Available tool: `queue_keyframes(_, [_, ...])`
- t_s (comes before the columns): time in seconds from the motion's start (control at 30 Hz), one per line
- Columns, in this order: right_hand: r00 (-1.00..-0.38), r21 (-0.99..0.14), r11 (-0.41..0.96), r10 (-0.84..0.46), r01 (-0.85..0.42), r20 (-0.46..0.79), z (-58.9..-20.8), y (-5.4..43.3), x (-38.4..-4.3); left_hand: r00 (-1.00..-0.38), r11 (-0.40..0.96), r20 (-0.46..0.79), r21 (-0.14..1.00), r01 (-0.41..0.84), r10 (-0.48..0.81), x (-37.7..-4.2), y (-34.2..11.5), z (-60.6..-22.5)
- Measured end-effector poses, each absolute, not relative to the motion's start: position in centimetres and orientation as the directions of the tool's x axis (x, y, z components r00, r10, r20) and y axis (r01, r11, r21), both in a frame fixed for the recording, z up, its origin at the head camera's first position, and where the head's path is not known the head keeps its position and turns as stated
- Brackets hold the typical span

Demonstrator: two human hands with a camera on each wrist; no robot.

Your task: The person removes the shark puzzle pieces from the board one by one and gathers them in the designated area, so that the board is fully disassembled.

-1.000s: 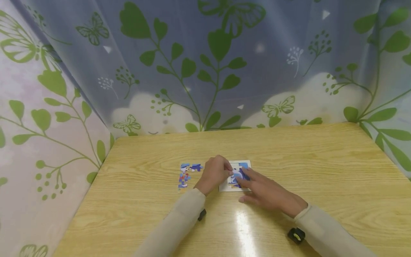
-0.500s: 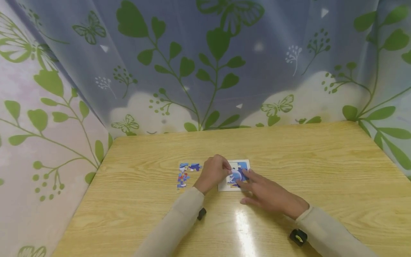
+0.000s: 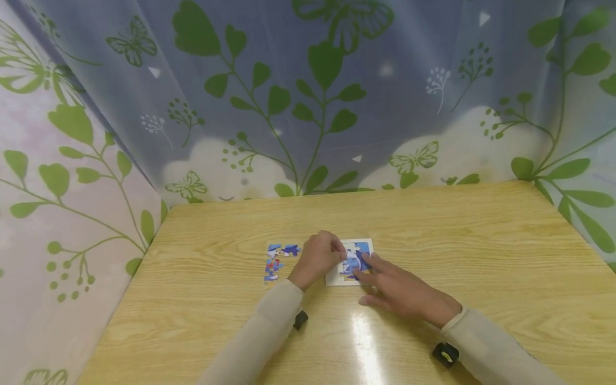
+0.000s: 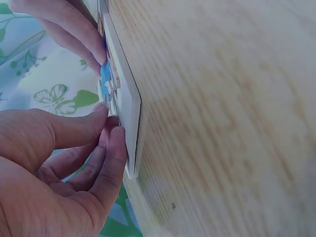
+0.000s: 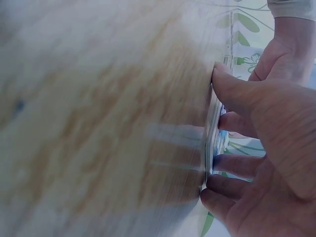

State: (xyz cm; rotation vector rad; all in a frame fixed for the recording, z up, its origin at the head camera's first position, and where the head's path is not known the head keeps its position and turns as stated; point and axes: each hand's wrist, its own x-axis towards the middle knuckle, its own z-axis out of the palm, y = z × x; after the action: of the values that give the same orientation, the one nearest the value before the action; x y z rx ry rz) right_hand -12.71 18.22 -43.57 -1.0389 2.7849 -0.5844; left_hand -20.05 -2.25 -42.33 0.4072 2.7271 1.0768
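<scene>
A small jigsaw puzzle in a white tray [image 3: 333, 279] lies on the table, its blue picture [image 3: 363, 248] partly covered by the hands. My left hand [image 3: 317, 259] is over the tray's left side, thumb and fingertips pinching a puzzle piece [image 4: 105, 85] at the blue picture; the fingers hide much of it. From the right, my right hand [image 3: 401, 289] rests fairly straight fingers on the picture, its thumb apart near the tray's front edge. Left of the left hand lie several loose jigsaw pieces [image 3: 273, 266], blue, white and red.
The wood-grain table [image 3: 216, 321] runs back to a patterned curtain [image 3: 269, 107] with green leaves and butterflies. Another patterned curtain [image 3: 86, 187] hangs along the left. A black device [image 3: 445, 355] sits by the right wrist, and a bright reflection lies on the table front.
Both hands keep nearly the same place at the tray. The left fingers make slight movements at the piece, and the whole view shifts a little.
</scene>
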Motion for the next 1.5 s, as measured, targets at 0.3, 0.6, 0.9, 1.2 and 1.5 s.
queue_keyframes(0.3, [-0.760, -0.401, 0.690, -0.649, -0.603, 0.026, -43.4, 18.2, -12.7, -0.943, 0.671, -0.082, 0.722, 0.168, 0.324, -20.1, -2.7, -42.5])
queue_keyframes(0.6, [-0.767, -0.397, 0.699, -0.642, -0.595, 0.020, -43.4, 18.1, -12.6, -0.945, 0.644, -0.092, 0.752, 0.141, 0.315, -20.1, -4.1, -42.0])
queue_keyframes(0.9, [-0.771, -0.409, 0.697, -0.637, -0.588, 0.023, -43.4, 18.1, -12.5, -0.950, 0.651, -0.115, 0.752, 0.107, 0.289, -19.8, -7.2, -41.6])
queue_keyframes(1.2, [-0.774, -0.425, 0.694, -0.633, -0.582, 0.025, -43.6, 18.3, -12.4, -0.962, 0.683, -0.112, 0.724, 0.093, 0.250, -19.6, -10.4, -41.3])
queue_keyframes(1.5, [-0.765, -0.418, 0.686, -0.642, -0.596, 0.037, -43.6, 18.2, -12.5, -0.967, 0.698, -0.115, 0.712, 0.079, 0.226, -19.5, -13.0, -40.9])
